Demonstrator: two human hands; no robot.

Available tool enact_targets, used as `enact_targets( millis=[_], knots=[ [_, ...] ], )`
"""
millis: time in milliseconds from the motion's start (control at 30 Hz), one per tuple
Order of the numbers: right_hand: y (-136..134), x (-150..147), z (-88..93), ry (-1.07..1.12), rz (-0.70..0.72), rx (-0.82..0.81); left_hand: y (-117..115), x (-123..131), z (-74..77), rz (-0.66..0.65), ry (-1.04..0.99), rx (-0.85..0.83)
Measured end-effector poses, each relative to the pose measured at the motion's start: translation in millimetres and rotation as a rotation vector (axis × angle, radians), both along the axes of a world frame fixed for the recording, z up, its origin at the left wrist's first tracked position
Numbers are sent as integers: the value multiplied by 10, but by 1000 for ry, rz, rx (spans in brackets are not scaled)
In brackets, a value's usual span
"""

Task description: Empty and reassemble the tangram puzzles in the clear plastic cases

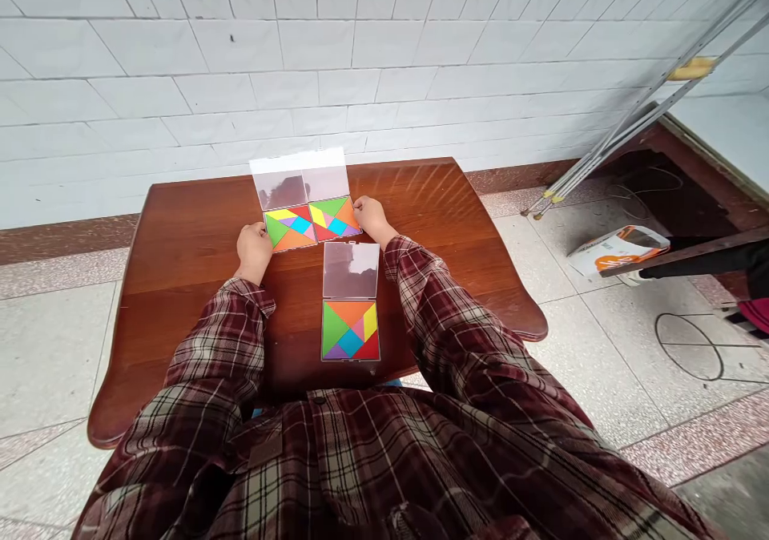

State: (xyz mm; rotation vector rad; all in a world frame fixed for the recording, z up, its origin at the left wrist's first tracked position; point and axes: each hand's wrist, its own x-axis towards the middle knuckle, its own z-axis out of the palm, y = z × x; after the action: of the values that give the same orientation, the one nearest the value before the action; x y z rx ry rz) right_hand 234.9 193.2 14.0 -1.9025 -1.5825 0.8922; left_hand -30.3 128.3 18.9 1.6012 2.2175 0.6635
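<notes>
Left hand (255, 251) rests at the near-left corner of the left tangram case (290, 229). Right hand (372, 219) rests at the right edge of the right tangram case (335, 219). Both hands are curled, knuckles uppermost, with the fingers bent toward the cases. The fingertips are largely hidden by the hands themselves, so it cannot be determined whether either grip is closed on its case. Contact at the case edges appears likely.

The left and right cases lie side by side, touching, near the far edge of the desk (420, 195). Each is a shallow, square, clear-plastic case, its transparent lid opened toward the wall and reaching the far edge. Glare on these lids obscures the surface beneath. A third tangram case (350, 330) lies nearer the person, between the forearms, with its open lid (351, 270) stopping just short of the other two. All three cases hold flat, angular pieces in green, orange, yellow, red, cyan, purple and pink, packed into a square.

The desk is polished reddish-brown wood with shaped corners, its near edge hidden by the person's maroon-and-cream plaid sleeves (222, 340). Behind it stands a white glazed-tile wall (300, 59). At right, a printed white-and-orange packet (618, 250) lies on the pale speckled floor tiles (54, 348), partly behind a dark board (678, 255).
</notes>
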Motion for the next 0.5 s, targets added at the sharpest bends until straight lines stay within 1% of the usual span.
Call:
enact_targets(
  millis=[100,167,233,300,367,467,500],
  knots=[
    [-1,41,-4,204,-28,-71,12,-45,-24,-7,-100,28],
    [-57,105,24,366,-58,-87,-9,-77,-14,27,-221,35],
    [-171,202,70,465,-102,-68,-73,-86,15,73,-329,58],
    [-345,323,119,494,-151,-37,-192,-39,48,76,-387,97],
    [-568,441,155,503,-176,-33,-360,88,59,8,-434,101],
    [-963,560,172,539,-135,-76,-644,397,14,-178,-582,-56],
    [-1100,577,169,557,-115,-88,-730,509,-14,-216,-613,-88]
  ],
)
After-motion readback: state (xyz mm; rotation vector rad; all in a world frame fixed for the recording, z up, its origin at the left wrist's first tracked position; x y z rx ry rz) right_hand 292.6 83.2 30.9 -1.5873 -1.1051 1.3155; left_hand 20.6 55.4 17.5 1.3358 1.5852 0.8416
